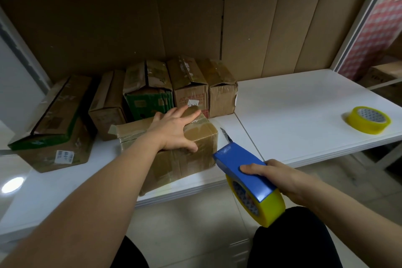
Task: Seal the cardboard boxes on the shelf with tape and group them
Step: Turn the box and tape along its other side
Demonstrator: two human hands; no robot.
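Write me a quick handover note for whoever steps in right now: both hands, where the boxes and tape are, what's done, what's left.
Left hand rests flat on the front box at the shelf edge.
Right hand grips the blue tape dispenser, held just right of that box.
Five boxes stand grouped at the back left.
Spare tape roll lies on the shelf, far right.
Done: front box carries tape on top.
Left: check its seams, then push it in with the group.

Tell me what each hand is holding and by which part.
Right hand grips the tape dispenser across its blue top cover. Left hand holds nothing; it presses flat on top of the front box.
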